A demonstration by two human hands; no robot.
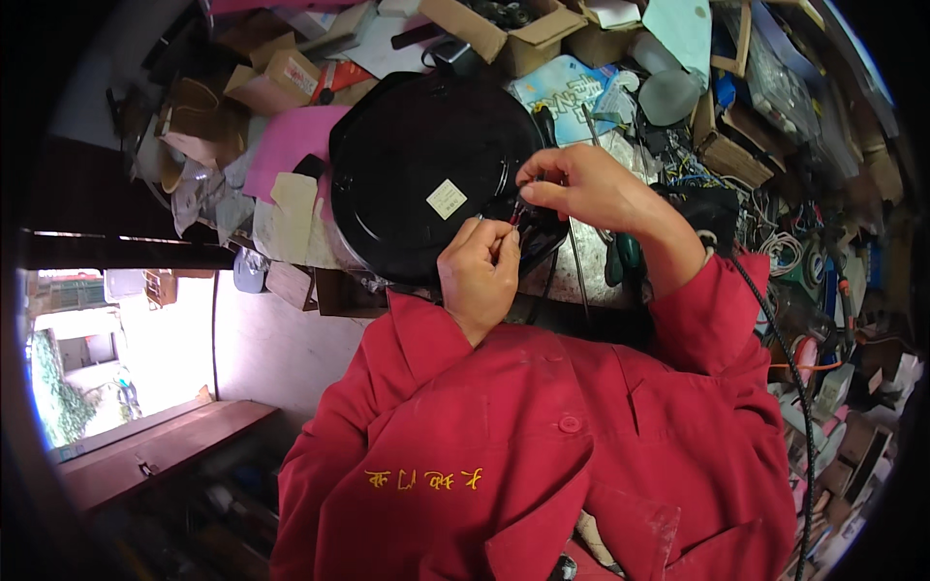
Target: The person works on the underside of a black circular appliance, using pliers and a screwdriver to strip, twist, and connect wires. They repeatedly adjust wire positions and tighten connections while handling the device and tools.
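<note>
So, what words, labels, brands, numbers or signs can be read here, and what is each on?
I won't copy any wording, but here is where it stands:
Red jacket: a row of yellow characters, upside down in this view.
Round black thing: pale square label, print too small to read.
Blue sheet: large pale characters.
Brown box: print too small to read.

Red jacket, long loose sleeves, round red button, yellow lettering on left side.
</note>
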